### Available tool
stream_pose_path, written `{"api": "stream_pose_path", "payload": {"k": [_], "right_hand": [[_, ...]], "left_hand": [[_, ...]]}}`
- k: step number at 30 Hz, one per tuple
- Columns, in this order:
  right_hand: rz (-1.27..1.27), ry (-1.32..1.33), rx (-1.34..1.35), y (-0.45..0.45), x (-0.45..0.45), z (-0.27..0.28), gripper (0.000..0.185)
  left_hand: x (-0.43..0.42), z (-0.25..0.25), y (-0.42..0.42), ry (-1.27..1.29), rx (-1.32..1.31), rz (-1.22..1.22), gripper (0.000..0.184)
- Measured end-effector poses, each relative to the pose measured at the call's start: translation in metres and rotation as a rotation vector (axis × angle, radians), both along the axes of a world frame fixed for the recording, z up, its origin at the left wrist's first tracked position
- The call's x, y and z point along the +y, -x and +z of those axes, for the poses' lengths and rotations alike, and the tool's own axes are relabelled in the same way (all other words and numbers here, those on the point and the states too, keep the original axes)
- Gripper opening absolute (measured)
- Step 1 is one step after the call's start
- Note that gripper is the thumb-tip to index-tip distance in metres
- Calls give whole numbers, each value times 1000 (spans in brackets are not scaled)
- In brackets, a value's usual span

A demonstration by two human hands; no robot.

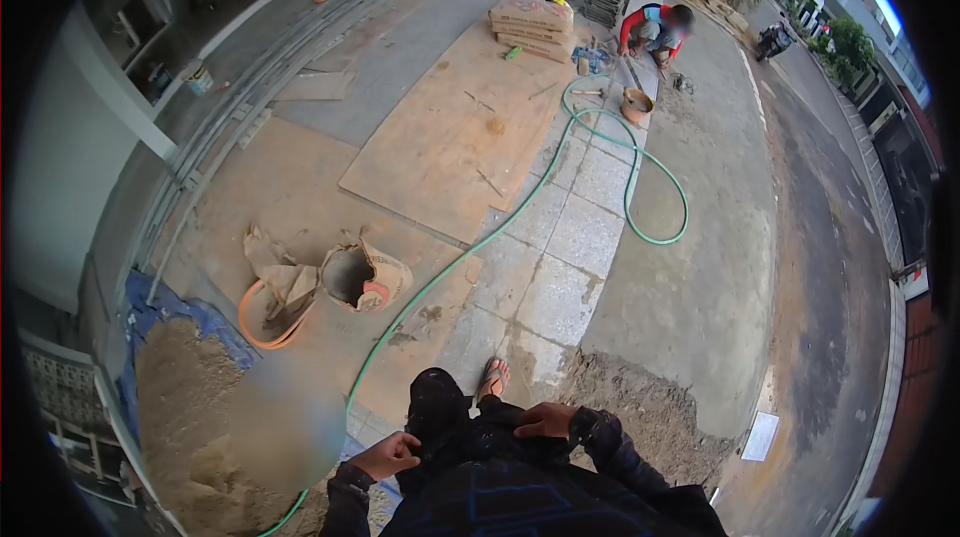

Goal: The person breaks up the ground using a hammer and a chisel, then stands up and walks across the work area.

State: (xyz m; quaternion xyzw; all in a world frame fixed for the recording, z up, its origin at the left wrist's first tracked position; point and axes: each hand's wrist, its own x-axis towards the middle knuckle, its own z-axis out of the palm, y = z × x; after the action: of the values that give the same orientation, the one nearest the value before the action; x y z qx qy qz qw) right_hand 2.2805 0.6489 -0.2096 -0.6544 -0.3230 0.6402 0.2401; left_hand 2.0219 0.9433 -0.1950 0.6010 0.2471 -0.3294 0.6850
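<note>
My left hand (388, 456) is at the lower middle with its fingers curled in against the dark trousers (438, 399), pinching the cloth near my thigh. Over my other thigh, my right hand (545, 421) has its fingers bent down onto the same dark cloth, their tips partly hidden. No tool shows in either hand. One foot in a sandal (492, 378) stands on the pale tiles (562, 299) ahead of me. A green hose (440, 277) runs past my left side and loops farther off.
A torn, open cement bag (385, 277) and an orange bucket (262, 329) stand left, near a sand pile (185, 387). Ahead are plywood sheets (450, 137), stacked bags (530, 27) and a bucket (636, 107). A person (652, 32) crouches beyond. Wet concrete (700, 277) lies right.
</note>
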Motion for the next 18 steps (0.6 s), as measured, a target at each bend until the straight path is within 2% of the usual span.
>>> {"api": "stream_pose_path", "payload": {"k": [1, 3, 4, 5, 6, 7, 8, 10, 13, 14, 15, 17, 18], "right_hand": [[-11, 6, 6, -10, -1, 0, 43], [-198, -285, -247, -30, 2, 3, 35], [-197, -283, -246, -42, 7, 5, 35], [-301, -272, -254, -54, 14, 6, 32], [-407, -260, -261, -66, 24, 10, 30], [-407, -256, -260, -78, 34, 15, 30], [-439, -263, -282, -91, 44, 21, 29], [-484, -269, -323, -121, 68, 36, 28], [-536, -329, -354, -167, 104, 42, 28], [-485, -296, -330, -185, 115, 37, 29], [-425, -264, -304, -205, 128, 34, 30], [-357, -232, -314, -249, 164, 31, 34], [-376, -233, -295, -273, 190, 36, 37]], "left_hand": [[6, 5, -20, -2, -34, -21, 40], [19, 7, -56, -35, -8, -102, 40], [25, 9, -74, -70, 13, -172, 41], [32, 11, -93, -68, 15, -172, 41], [40, 15, -113, -183, -20, -260, 37], [48, 15, -130, -297, -58, -347, 32], [56, 10, -142, -292, -60, -348, 32], [77, -5, -175, -371, -297, -283, 27], [110, 2, -246, -331, -248, -288, 23], [126, -6, -267, -247, -199, -265, 31], [142, -15, -287, -246, -211, -267, 31], [181, -32, -331, -274, -226, -275, 44], [208, -38, -357, -286, -194, -360, 53]]}}
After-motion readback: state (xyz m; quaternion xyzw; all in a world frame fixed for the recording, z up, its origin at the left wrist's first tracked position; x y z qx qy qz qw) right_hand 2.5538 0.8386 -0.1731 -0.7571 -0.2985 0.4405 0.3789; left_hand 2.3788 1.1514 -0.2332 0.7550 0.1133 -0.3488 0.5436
